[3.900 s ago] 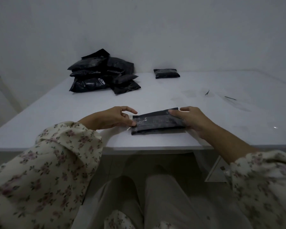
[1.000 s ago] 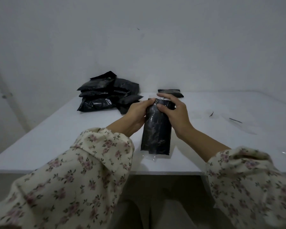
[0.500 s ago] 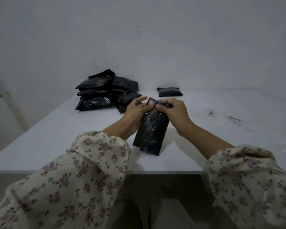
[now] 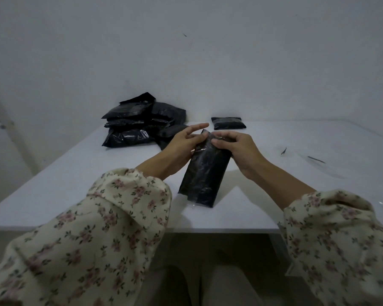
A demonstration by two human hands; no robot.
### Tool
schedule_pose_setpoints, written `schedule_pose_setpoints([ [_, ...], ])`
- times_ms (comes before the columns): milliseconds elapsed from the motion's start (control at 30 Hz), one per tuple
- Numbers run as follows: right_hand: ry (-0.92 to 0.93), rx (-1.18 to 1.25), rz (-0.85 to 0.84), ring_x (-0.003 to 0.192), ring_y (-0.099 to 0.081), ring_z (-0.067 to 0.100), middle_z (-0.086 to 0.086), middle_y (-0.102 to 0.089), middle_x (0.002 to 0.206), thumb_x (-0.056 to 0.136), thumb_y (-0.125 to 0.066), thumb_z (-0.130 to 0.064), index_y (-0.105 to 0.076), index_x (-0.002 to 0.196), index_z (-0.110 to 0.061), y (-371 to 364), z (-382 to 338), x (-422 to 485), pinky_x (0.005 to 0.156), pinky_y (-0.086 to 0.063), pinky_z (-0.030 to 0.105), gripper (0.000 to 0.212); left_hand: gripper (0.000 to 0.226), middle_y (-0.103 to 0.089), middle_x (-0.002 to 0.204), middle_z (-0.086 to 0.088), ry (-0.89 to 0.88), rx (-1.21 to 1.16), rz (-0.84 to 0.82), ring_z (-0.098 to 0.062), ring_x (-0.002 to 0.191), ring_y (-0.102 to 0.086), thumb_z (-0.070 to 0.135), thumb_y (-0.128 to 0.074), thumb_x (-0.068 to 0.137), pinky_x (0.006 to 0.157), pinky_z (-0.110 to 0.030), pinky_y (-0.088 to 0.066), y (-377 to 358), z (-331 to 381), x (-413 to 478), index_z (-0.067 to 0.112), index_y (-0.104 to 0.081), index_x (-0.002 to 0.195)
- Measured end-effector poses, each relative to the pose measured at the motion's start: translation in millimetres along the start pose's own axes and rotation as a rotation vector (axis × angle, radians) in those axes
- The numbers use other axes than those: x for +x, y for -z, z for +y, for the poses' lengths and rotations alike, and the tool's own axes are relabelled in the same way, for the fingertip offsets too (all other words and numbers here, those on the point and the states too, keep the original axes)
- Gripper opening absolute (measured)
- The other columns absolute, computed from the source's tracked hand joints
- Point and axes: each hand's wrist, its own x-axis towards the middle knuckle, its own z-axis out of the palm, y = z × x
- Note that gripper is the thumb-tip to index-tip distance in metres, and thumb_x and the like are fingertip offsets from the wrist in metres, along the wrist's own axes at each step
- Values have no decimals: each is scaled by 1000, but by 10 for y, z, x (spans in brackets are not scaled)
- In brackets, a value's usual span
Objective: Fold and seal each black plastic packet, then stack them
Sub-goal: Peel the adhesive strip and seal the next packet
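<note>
A black plastic packet [image 4: 205, 173] lies lengthwise on the white table [image 4: 75, 184], its far end raised between my hands. My left hand [image 4: 184, 141] pinches that far end from the left with thumb and a finger, the other fingers stretched out. My right hand [image 4: 237, 149] curls over the same end from the right and grips it. A heap of several black packets [image 4: 137, 124] sits at the back left. One folded packet [image 4: 228, 123] lies alone at the back, near the wall.
Thin dark scraps [image 4: 283, 150] and a clear strip [image 4: 316, 159] lie on the right side of the table. A white wall stands right behind the table. My knees show below the table's near edge [image 4: 142, 229].
The packet went from lying sideways in front of me to standing on end, then tilted down toward the table. My left fingers have spread out at its far end.
</note>
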Motion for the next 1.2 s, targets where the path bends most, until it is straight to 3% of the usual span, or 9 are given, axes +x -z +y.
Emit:
schedule_pose_setpoints([
  [167, 70, -49, -20, 95, -63, 18, 10, -66, 105, 82, -70, -5, -69, 103, -17, -20, -26, -59, 73, -52, 15, 25, 17, -64, 88, -4, -14, 123, 14, -11, 78, -63, 9, -54, 94, 67, -20, -55, 48, 44, 15, 11, -62, 109],
  [400, -45, -148, -36, 93, -63, 17, 8, -68, 101, 83, -69, -9, -69, 101, -8, -30, -73, -18, 75, -49, 19, 17, 20, -67, 85, -4, 31, 75, 64, -7, 67, -66, 11, -57, 93, 64, -19, -55, 80, 38, 24, 2, -63, 109],
  [467, -131, -14, 4, 88, -63, 18, 10, -68, 97, 85, -67, -7, -67, 106, -2, -32, -73, 4, 70, -51, 20, 21, 22, -67, 81, 5, 101, 139, 51, -7, 71, -64, 29, -56, 94, 67, -25, -53, 108, 43, 34, 13, -63, 107],
  [600, -329, 321, 192, 92, -61, 24, 16, -62, 112, 89, -60, -4, -61, 110, -3, 42, 2, 23, 66, -52, 30, 20, 44, -65, 106, 3, 253, 420, 50, -17, 100, -60, 58, -53, 85, 89, -37, -47, 220, 23, 38, 26, -63, 112],
  [733, -419, 495, 321, 91, -58, 28, 19, -57, 122, 94, -54, -2, -55, 124, -1, 121, 107, -4, 69, -52, 37, 30, 38, -68, 102, -1, 297, 412, 27, -15, 86, -66, 35, -74, 78, 67, -28, -55, 327, -35, -13, 24, -63, 112],
  [900, -368, 53, 269, 117, -45, 26, 14, -46, 137, 83, -60, 4, -43, 137, -9, 171, 161, -29, 87, -38, 35, 58, 45, -65, 104, -4, 203, 350, 99, -19, 94, -64, 4, -77, 73, 69, -26, -54, 346, -37, 16, 17, -60, 113],
  [1033, -64, -310, 56, 117, -46, 12, -10, -54, 130, 72, -78, -26, -53, 127, -32, 118, 107, -46, 102, -36, 37, 61, 43, -68, 97, -3, 122, 362, 80, -14, 85, -67, 6, -78, 72, 59, -20, -54, 297, 23, 29, 12, -62, 112],
  [1100, -29, -364, -33, 106, -61, 20, -6, -66, 112, 68, -81, -27, -63, 113, -27, 78, 90, -36, 98, -46, 41, 48, 45, -68, 99, -3, 63, 347, 104, -14, 84, -67, 10, -78, 73, 59, -19, -54, 256, 38, 49, 11, -62, 114],
  [1200, 7, -232, -12, 94, -64, 24, 4, -66, 104, 78, -75, -6, -59, 100, -13, 15, 82, -36, 71, -54, 31, 27, 34, -65, 94, 3, -22, 235, 193, -8, 79, -62, 10, -76, 76, 58, -15, -50, 163, 48, 52, 14, -62, 107],
])
